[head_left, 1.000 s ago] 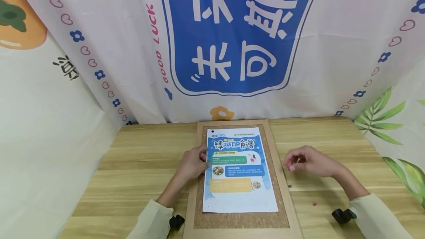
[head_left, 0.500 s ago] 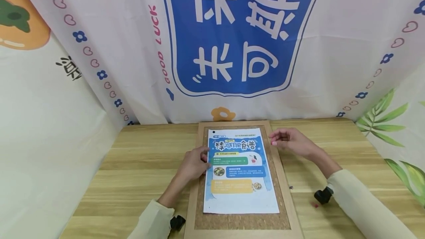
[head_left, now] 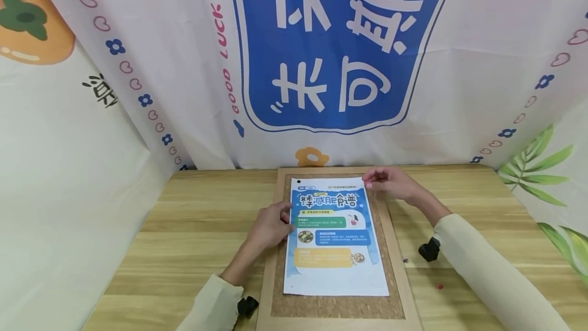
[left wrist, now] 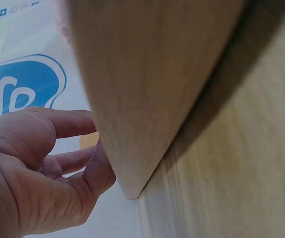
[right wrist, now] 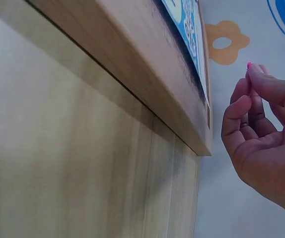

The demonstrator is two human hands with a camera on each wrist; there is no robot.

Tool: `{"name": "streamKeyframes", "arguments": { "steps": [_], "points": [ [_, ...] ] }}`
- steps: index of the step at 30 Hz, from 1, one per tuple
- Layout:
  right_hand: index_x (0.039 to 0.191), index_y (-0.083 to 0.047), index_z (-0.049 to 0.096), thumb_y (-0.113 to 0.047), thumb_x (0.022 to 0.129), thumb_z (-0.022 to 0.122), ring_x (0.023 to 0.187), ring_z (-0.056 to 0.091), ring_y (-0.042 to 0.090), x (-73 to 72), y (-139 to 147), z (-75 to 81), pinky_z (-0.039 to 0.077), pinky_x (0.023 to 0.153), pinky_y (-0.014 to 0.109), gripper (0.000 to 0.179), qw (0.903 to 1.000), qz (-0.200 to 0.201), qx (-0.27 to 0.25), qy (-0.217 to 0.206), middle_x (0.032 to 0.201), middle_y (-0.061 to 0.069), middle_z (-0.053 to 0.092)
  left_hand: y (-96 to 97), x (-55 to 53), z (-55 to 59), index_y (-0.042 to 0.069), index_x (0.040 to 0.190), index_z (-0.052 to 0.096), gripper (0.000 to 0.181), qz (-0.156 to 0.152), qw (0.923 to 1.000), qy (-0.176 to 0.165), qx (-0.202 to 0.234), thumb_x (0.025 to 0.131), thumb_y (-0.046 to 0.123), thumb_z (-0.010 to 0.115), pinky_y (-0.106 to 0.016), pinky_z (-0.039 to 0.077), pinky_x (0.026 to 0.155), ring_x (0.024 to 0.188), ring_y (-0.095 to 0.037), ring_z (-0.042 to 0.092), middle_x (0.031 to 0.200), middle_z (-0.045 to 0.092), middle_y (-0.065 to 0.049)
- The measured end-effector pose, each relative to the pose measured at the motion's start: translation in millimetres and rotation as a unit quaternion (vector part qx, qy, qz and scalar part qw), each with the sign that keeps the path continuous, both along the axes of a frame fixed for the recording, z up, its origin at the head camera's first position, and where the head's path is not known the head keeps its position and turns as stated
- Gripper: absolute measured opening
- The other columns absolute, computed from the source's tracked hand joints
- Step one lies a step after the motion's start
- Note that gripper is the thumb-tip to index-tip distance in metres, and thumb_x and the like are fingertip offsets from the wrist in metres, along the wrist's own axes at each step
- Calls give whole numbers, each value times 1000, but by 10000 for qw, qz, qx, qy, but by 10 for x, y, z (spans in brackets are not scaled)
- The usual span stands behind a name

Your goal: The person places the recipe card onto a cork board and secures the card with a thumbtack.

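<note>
Lower centre of frame, printed sheet (head_left: 337, 281) on corkboard (head_left: 340, 307), long axis running up-down, between both hands. Right hand (head_left: 394, 183) is nearer its upper-right corner, just beside it, fingertips pinching small pink piece (right wrist: 249, 65). Left hand (head_left: 268, 223) loosely spread, fingertips at sheet's left edge. Black dot (head_left: 298, 182) marks upper-left corner. Wood-grain counter (head_left: 220, 208) underneath; patterned cloth (head_left: 206, 142) hangs behind, across top of frame.

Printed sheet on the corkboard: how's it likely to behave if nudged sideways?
Likely floppy and light, since the sheet looks paper-thin. It may pivot rather than slide if the black dot at its top-left corner is a pin. It could also curl at the bottom, since the left hand sits higher up.
</note>
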State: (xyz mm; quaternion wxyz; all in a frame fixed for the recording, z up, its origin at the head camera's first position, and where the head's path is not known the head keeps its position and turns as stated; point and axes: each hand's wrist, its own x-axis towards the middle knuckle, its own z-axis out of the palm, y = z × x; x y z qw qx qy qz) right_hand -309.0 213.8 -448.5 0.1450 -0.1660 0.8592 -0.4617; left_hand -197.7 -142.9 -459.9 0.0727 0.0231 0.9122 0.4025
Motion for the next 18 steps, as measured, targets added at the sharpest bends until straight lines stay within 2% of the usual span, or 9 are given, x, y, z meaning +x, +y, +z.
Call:
{"name": "streamKeyframes", "arguments": {
  "steps": [8, 13, 18],
  "points": [
    [121, -1, 74, -11, 105, 68, 97, 56, 25, -219, -99, -34, 50, 82, 33, 21, 9991, 292, 310, 41, 107, 12, 69, 4, -7, -6, -1, 146, 62, 57, 7, 10000, 31, -24, 91, -2, 79, -28, 50, 63, 77, -20, 61, 92, 64, -8],
    [119, 0, 75, -9, 105, 66, 96, 58, 24, -319, -170, -59, 50, 82, 32, 19, 9983, 337, 468, 122, 109, 14, 73, -2, -9, -8, -2, 145, 63, 57, 1, 9999, 87, -53, 90, -2, 79, -27, 48, 62, 77, -20, 60, 91, 64, -8],
    [118, 2, 75, -8, 105, 66, 92, 60, 22, -382, -217, -68, 51, 76, 31, 19, 9974, 486, 516, 140, 110, 18, 74, -2, -4, -5, -2, 145, 63, 57, 25, 10000, 55, -61, 90, -2, 79, -28, 49, 63, 78, -21, 60, 92, 64, -8]
  ]
}}
